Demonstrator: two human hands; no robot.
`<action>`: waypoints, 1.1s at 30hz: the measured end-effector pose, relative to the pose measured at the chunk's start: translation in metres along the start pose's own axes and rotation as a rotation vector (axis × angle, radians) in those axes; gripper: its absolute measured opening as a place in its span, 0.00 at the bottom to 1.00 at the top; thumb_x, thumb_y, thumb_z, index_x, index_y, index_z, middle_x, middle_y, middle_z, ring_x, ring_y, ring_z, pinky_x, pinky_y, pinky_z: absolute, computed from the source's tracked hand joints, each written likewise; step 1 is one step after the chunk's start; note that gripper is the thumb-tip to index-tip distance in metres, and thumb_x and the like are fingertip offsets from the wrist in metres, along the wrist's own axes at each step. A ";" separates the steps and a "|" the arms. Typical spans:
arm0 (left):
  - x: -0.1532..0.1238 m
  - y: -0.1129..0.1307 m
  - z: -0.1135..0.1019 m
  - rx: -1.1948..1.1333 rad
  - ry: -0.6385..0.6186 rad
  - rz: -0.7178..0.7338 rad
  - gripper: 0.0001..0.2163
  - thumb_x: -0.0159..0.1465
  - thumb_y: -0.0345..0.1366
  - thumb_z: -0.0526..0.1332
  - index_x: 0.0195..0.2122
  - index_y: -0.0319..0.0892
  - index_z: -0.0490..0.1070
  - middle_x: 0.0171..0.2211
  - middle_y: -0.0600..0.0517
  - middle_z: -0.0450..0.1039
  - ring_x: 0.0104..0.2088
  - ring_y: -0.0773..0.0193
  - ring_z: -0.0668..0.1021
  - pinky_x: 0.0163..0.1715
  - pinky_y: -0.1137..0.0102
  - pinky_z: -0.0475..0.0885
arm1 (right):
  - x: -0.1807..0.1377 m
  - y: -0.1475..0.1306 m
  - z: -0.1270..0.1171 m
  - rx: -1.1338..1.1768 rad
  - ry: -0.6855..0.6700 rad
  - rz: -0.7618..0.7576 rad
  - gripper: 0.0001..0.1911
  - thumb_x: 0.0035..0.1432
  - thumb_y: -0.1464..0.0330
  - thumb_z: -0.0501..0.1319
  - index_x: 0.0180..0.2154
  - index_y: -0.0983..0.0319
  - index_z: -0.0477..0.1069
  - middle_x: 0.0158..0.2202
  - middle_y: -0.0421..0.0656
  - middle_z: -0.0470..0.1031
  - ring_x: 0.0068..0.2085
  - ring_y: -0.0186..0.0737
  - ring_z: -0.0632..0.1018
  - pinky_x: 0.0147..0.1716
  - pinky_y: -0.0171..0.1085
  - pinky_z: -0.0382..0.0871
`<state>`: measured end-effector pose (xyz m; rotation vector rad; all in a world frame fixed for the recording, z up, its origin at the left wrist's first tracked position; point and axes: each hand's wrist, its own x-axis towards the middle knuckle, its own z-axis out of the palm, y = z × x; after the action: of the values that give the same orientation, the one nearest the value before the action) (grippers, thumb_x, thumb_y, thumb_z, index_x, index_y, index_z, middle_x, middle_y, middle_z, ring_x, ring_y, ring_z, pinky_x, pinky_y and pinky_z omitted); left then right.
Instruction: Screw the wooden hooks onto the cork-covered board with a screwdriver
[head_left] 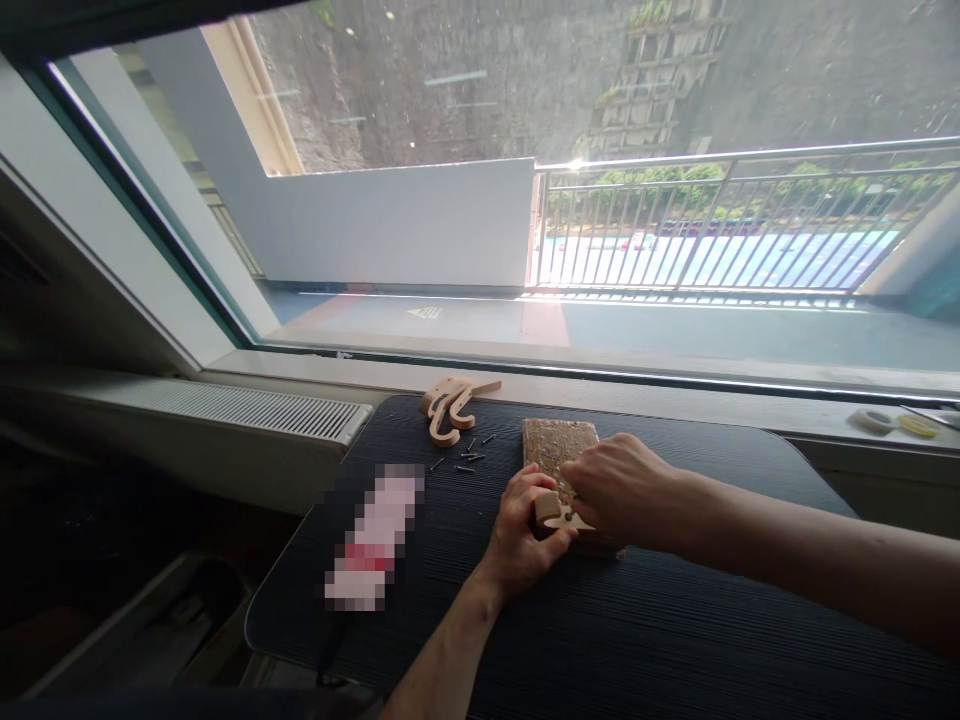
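A rough brown wooden board (551, 440) lies on the dark table. My left hand (517, 535) is closed around a pale wooden hook (548, 506) and presses it on the near part of the board. My right hand (611, 480) is curled over the board, just right of the hook; whatever its fingers grip is hidden. Close to its lower fingers, a small dark screw (569, 516) shows at the hook. To the left, several loose screws (468, 457) are scattered on the table, with more curved wooden hooks (450, 405) behind them.
The dark table (675, 620) has rounded corners and stands against the window sill (637, 402). A blurred-out pink object (379, 535) lies at its left side. Tape rolls (874, 420) rest on the sill at right. A slatted radiator cover (255, 408) is left of the table.
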<state>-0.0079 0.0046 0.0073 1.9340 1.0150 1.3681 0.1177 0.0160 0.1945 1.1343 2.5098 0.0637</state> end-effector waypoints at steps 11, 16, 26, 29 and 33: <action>0.002 -0.004 0.000 0.019 -0.018 0.012 0.17 0.49 0.30 0.68 0.40 0.45 0.70 0.46 0.48 0.69 0.56 0.51 0.66 0.60 0.53 0.58 | 0.007 -0.008 0.013 -0.027 0.075 -0.224 0.09 0.56 0.78 0.56 0.35 0.64 0.73 0.34 0.47 0.78 0.33 0.43 0.78 0.25 0.35 0.60; 0.002 -0.004 0.000 0.013 -0.015 0.003 0.18 0.50 0.30 0.68 0.42 0.45 0.69 0.47 0.49 0.69 0.57 0.51 0.65 0.59 0.53 0.59 | 0.012 0.001 0.014 0.009 0.011 -0.145 0.05 0.51 0.77 0.60 0.31 0.66 0.74 0.29 0.47 0.78 0.29 0.43 0.78 0.21 0.34 0.57; -0.001 -0.003 0.000 -0.002 -0.001 -0.011 0.15 0.50 0.30 0.68 0.38 0.44 0.69 0.47 0.49 0.68 0.57 0.52 0.64 0.58 0.55 0.61 | 0.007 0.003 -0.004 0.033 -0.081 -0.028 0.05 0.53 0.73 0.59 0.31 0.66 0.75 0.28 0.48 0.78 0.32 0.44 0.79 0.23 0.33 0.59; -0.001 -0.003 0.000 0.003 -0.007 -0.006 0.16 0.50 0.30 0.68 0.40 0.44 0.69 0.47 0.49 0.68 0.58 0.52 0.64 0.58 0.55 0.60 | 0.001 0.000 -0.009 0.028 -0.082 -0.046 0.08 0.52 0.75 0.60 0.37 0.66 0.74 0.33 0.48 0.79 0.35 0.47 0.79 0.24 0.35 0.60; 0.000 -0.003 0.000 -0.004 -0.017 -0.008 0.18 0.50 0.30 0.68 0.43 0.45 0.68 0.47 0.49 0.68 0.58 0.53 0.63 0.59 0.55 0.60 | -0.004 0.001 0.000 -0.050 -0.019 -0.169 0.08 0.54 0.78 0.59 0.37 0.65 0.73 0.34 0.47 0.78 0.34 0.46 0.79 0.24 0.35 0.59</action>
<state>-0.0089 0.0062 0.0055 1.9336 1.0100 1.3462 0.1209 0.0138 0.1965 0.8957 2.5617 0.0695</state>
